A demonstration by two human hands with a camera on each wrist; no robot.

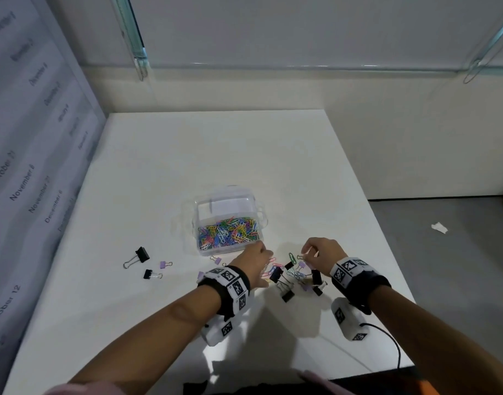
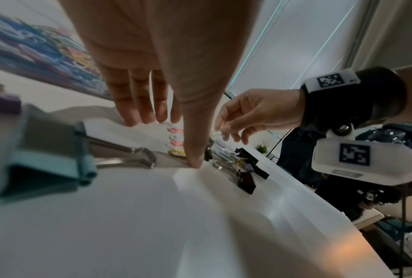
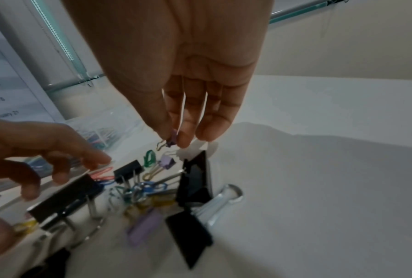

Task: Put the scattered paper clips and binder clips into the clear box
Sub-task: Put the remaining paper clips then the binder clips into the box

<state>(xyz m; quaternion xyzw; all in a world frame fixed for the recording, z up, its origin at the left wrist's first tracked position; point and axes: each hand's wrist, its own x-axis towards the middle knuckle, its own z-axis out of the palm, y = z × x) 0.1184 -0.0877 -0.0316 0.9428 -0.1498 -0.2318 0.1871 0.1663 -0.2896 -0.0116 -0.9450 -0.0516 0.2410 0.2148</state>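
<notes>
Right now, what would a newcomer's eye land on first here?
The clear box mid-table, heaped with bright paper clips. Just in front, a tangle of black and purple binder clips lies between both hands; the right hand pinches a small purple binder clip, and the left hand reaches down open.

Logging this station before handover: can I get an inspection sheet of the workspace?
Surface: white table.
Job's things: clear box open, full of coloured paper clips; clip pile near the hands; three binder clips apart at left.
Clutter: nothing seen on the table.
Grippers: left hand open, fingers straight over the pile; right hand pinches a small purple binder clip.
Cables: black cable off the right wrist unit.
Surroundings: printed wall sheet; white scrap on the floor.
</notes>
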